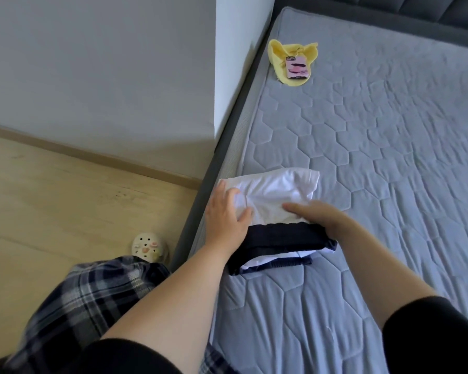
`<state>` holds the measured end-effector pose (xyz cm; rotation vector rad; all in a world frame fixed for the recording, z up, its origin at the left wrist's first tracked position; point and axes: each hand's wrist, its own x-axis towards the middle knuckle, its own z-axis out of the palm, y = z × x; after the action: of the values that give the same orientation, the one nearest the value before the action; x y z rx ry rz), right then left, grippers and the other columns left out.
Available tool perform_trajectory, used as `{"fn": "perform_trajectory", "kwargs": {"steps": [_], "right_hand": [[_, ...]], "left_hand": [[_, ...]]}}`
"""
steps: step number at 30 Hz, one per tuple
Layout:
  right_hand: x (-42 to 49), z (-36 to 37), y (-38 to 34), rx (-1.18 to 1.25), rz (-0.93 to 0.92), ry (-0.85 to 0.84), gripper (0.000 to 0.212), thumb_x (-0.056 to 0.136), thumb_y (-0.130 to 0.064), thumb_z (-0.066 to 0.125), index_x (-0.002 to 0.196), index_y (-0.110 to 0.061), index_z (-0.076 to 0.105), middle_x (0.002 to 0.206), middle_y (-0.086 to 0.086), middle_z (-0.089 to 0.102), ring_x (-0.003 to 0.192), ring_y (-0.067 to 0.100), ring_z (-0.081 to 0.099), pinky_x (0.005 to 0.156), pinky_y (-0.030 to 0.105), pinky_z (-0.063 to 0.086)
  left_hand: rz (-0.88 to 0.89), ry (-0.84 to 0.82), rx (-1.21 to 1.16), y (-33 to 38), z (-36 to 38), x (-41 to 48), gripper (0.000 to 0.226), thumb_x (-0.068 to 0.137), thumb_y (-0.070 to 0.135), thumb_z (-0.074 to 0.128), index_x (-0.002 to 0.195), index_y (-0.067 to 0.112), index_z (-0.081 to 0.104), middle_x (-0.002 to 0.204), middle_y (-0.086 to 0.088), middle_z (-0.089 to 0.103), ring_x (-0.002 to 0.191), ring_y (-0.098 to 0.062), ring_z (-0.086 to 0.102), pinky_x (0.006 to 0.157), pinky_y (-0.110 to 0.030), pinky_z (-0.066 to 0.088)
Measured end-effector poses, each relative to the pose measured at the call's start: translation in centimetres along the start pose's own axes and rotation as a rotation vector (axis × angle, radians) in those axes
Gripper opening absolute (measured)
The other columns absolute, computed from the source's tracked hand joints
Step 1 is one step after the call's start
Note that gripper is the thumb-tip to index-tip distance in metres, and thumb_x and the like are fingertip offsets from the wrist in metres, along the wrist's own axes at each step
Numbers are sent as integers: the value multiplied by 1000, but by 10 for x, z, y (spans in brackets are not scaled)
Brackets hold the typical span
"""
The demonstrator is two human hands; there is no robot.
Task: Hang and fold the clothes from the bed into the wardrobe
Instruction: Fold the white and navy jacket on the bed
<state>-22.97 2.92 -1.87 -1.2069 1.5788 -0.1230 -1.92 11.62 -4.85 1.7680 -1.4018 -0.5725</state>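
Observation:
A folded white garment lies on a dark navy garment near the left edge of the grey quilted mattress. My left hand rests on the white garment's left end with its fingers spread. My right hand lies across the white garment's near right side, one straight finger pointing left along the cloth. Its other fingers are hidden behind the hand. A yellow garment sits far up the bed by the wall corner.
A phone in a pink case lies on the yellow garment. A white wall corner juts out beside the bed's left side. Wooden floor lies to the left, where my cream clog and plaid trouser leg stand.

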Motion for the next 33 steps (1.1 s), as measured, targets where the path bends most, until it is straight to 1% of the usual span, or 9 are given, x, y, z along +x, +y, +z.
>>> {"fn": "perform_trajectory", "kwargs": {"steps": [3, 7, 11, 16, 18, 20, 24, 28, 33], "right_hand": [[-2, -5, -3, 84, 85, -111, 79, 47, -57, 87, 105, -8, 67, 92, 9, 74, 85, 23, 72, 69, 32, 55], [-13, 6, 3, 215, 177, -220, 86, 41, -52, 90, 111, -7, 68, 102, 11, 73, 89, 24, 71, 74, 33, 56], [-23, 19, -2, 473, 123, -231, 89, 32, -42, 96, 110, -7, 68, 104, 17, 71, 83, 30, 69, 73, 40, 56], [-52, 23, -50, 574, -38, -324, 69, 30, -40, 95, 88, -7, 77, 94, 15, 72, 76, 28, 70, 68, 36, 57], [-66, 28, -75, 596, -96, -343, 67, 34, -40, 94, 89, -5, 77, 101, 17, 70, 84, 30, 68, 79, 39, 56], [-80, 39, -105, 596, -165, -375, 59, 44, -39, 90, 89, -4, 76, 97, 18, 71, 81, 29, 69, 70, 37, 57], [-108, 83, -169, 457, -264, -417, 59, 46, -43, 85, 90, -5, 72, 84, 16, 71, 69, 27, 69, 59, 33, 55], [-132, 154, -229, 215, -393, -384, 83, 35, -47, 91, 104, -8, 69, 91, 14, 73, 75, 29, 71, 64, 33, 54], [-154, 269, -301, 54, -348, -610, 78, 40, -43, 91, 107, -11, 67, 97, 11, 74, 85, 26, 72, 62, 31, 57]], "left_hand": [[-282, 0, -149, -2, -6, 0, 76, 78, 38, 69, 142, 17, 32, 142, -3, 35, 131, -23, 35, 101, -32, 34], [-630, -148, -409, -3, -19, 7, 72, 74, 53, 68, 133, 18, 45, 124, -2, 56, 107, -20, 57, 87, -34, 47], [-734, -236, -590, -2, -36, 18, 77, 69, 60, 70, 128, 14, 55, 112, -3, 64, 98, -21, 63, 82, -34, 51], [-737, -362, -813, 17, -86, 29, 92, 54, 71, 75, 127, 17, 58, 114, -7, 68, 103, -25, 66, 97, -40, 49], [-722, -410, -890, 25, -114, 31, 94, 47, 72, 77, 123, 18, 61, 111, -8, 70, 100, -25, 68, 86, -35, 54], [-695, -438, -974, 30, -144, 29, 81, 55, 67, 75, 116, 15, 64, 105, -9, 72, 93, -23, 71, 70, -30, 57], [-643, -287, -1022, 23, -222, 21, 53, 76, 54, 69, 116, 18, 64, 101, -10, 72, 86, -23, 72, 65, -30, 57], [-667, -76, -1013, -14, -318, -11, 25, 77, 36, 72, 86, 13, 73, 76, -7, 71, 67, -21, 70, 59, -27, 56], [-718, 193, -1051, -80, -432, -54, 17, 79, 27, 70, 76, 12, 76, 71, -8, 71, 61, -22, 70, 55, -27, 56]]}}
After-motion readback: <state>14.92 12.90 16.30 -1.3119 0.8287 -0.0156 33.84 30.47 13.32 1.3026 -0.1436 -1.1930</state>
